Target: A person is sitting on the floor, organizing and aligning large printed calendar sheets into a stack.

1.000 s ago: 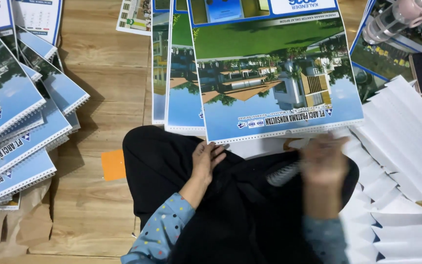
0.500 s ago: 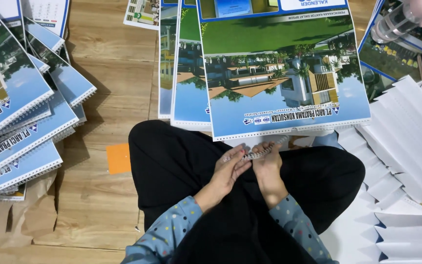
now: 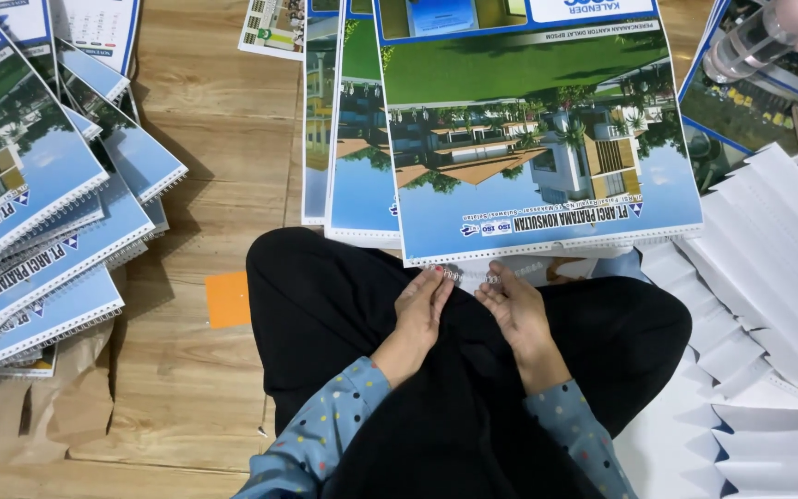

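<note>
Large glossy calendar sheet (image 3: pixel 538 139) shows green lawn, blue sky and a white border; the thin wire spiral binding (image 3: pixel 473 274) is silvery white; sleeves (image 3: pixel 334 420) are grey-blue with coloured dots; trousers (image 3: pixel 325 305) are black; a paper square (image 3: pixel 227 298) is orange; the wooden floor (image 3: pixel 205 120) is light brown.

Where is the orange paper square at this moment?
In the head view, the orange paper square lies flat on the wooden floor, left of the person's black-clothed knee and right of the stacked calendars.
</note>
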